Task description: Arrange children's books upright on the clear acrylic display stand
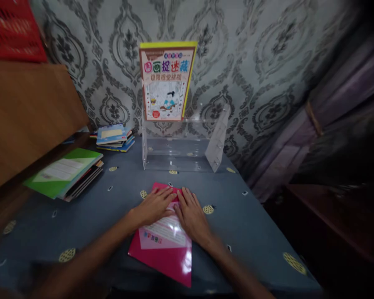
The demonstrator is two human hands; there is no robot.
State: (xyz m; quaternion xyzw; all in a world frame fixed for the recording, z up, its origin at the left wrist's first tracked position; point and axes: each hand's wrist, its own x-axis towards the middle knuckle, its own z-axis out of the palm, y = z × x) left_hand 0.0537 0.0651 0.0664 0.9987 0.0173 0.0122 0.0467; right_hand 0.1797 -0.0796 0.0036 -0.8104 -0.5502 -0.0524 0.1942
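Observation:
A glossy magenta book (168, 263) lies flat on the table in front of me, its cover carrying a paler panel of print. My left hand (157, 205) rests palm down on its upper left part, fingers stretched out. On the upper right part lies my right hand (191, 214), also flat with fingers extended. The fingertips of both hands nearly meet near the book's far edge. Beyond them stands a clear acrylic rack (177, 145) with stepped tiers. Upright on its top tier is a book with a yellow edge and colourful Chinese characters (166, 83).
A stack of books with a green cover on top (68, 168) lies at the left. Behind it is a smaller pile of blue books (114, 135). A brown wooden box (28, 120) with a red basket (12, 31) above borders the left; a purple curtain (299, 128) hangs at the right.

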